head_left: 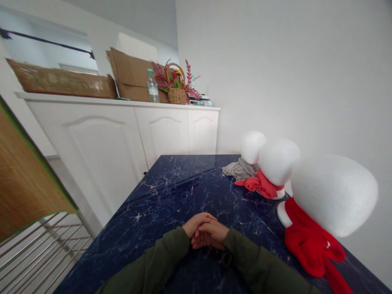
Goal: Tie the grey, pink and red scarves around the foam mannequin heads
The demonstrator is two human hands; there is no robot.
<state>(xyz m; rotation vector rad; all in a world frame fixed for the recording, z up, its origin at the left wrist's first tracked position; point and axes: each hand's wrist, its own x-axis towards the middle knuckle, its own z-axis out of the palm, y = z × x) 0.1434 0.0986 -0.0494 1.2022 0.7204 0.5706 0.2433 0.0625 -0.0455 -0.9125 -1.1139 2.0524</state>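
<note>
Nearest red scarf (317, 250) partly beyond bottom edge

My left hand (196, 223) and right hand (217, 232) meet on the table (183, 188), lower centre, dummy heads (333, 194) right, cabinet (101, 143) behind, upper left.

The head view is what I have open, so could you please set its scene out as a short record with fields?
Hands: left hand and right hand clasped together; no object visible in either
Table: dark blue, marbled surface
Right side: three white heads in a row
Near head: red scarf around neck
Middle head: coral scarf around neck
Far head: grey scarf bunched at base
Cabinet: white, with boxes, bottle and flower basket on top
</note>
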